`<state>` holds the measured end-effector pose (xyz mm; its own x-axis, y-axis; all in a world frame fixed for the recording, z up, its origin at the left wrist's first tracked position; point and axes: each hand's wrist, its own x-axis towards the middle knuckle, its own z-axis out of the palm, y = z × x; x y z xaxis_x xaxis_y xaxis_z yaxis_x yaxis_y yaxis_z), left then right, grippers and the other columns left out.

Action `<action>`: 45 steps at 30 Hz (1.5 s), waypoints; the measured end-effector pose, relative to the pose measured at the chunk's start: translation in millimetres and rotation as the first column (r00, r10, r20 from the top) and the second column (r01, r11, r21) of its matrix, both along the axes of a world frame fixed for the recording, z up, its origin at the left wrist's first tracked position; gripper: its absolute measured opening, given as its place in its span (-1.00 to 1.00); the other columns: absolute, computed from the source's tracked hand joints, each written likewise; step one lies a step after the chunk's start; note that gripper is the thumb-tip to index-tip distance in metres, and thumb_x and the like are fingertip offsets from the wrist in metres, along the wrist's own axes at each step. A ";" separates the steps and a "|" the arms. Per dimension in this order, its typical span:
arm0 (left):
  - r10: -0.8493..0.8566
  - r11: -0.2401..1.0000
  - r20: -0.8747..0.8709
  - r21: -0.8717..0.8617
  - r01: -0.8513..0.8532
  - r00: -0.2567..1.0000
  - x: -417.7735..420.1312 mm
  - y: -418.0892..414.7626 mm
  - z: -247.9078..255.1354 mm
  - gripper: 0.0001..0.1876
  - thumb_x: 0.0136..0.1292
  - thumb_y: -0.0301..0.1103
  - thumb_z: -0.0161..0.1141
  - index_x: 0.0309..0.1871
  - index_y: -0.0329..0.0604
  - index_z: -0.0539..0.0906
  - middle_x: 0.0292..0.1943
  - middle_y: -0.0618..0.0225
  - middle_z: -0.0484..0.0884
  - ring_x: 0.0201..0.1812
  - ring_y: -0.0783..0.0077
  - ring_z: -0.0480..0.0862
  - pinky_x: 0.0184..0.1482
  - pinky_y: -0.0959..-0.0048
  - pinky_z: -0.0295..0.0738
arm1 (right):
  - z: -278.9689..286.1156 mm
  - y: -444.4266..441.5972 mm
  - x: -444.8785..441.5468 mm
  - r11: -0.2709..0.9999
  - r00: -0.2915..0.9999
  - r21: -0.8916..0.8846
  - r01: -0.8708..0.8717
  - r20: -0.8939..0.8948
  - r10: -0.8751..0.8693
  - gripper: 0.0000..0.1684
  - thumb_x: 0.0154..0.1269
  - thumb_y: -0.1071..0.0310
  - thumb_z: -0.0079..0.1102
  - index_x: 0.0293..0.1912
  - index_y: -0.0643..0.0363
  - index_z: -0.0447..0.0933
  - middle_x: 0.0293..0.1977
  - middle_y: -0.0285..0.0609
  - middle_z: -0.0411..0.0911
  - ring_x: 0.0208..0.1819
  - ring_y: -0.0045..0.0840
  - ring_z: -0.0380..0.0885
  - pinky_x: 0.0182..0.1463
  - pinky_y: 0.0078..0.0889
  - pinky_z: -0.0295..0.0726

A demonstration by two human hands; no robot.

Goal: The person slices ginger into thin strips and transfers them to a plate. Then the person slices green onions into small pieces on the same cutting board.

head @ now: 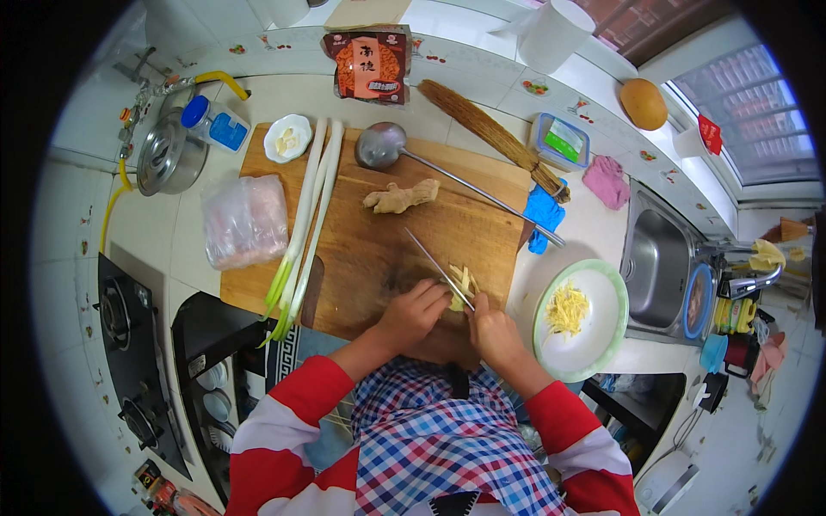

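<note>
My right hand (492,329) grips the handle end of a kitchen knife (439,267), whose blade points up and to the left over a wooden cutting board (361,258). Cut ginger strips (462,282) lie by the blade. My left hand (416,314) rests with bent fingers at the blade's left side; what lies under its fingertips is hidden. Farther up the board is a ginger root (401,197). A long-handled metal ladle (382,146) lies behind it, and leeks (316,200) lie on the left. To the right, a green-rimmed bowl (616,309) holds shredded yellow ginger.
A wrapped pack of meat (245,222) overlaps the board's left edge, near a small white dish (303,151) of garlic. Behind are a blue-lidded jar (216,122), a lidded pot (171,155) and a straw brush (490,126). The sink (655,258) is right, the gas stove (139,361) left.
</note>
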<state>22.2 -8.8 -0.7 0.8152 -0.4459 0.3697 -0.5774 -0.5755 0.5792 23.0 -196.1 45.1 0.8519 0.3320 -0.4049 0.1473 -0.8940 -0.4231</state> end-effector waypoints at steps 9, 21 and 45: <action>0.009 1.000 0.000 -0.008 -0.009 1.000 -3.8 0.0 -2.7 -0.77 0.07 -0.55 0.23 -0.16 -0.31 0.64 -0.13 0.15 0.61 -0.09 0.13 0.61 -0.08 0.33 0.58 | -7.3 -7.9 -12.4 1.000 1.000 0.023 0.006 0.002 -0.006 -0.75 0.44 0.29 -0.04 -0.07 0.28 0.28 -0.59 0.24 0.52 -0.48 0.18 0.54 -0.40 0.19 0.50; 0.028 1.000 0.060 -0.004 -0.028 0.998 -3.4 0.5 -1.8 -0.77 0.06 -0.49 0.19 -0.18 -0.32 0.62 -0.14 0.16 0.61 -0.08 0.18 0.60 -0.13 0.40 0.59 | 4.6 0.0 -7.6 0.999 0.998 -0.042 -0.020 -0.060 0.018 -0.84 0.28 0.47 -0.04 -0.18 0.31 0.26 -0.51 0.25 0.56 -0.40 0.10 0.61 -0.36 0.10 0.57; 0.002 0.998 0.040 -0.057 0.000 0.999 -5.6 2.9 -6.9 -0.79 0.08 -0.52 0.22 -0.18 -0.31 0.64 -0.16 0.14 0.61 -0.10 0.11 0.61 -0.10 0.31 0.58 | 1.2 1.3 -14.3 0.999 0.999 -0.037 -0.010 -0.041 0.008 -0.75 0.41 0.30 -0.03 -0.15 0.32 0.26 -0.56 0.23 0.55 -0.45 0.13 0.58 -0.38 0.11 0.56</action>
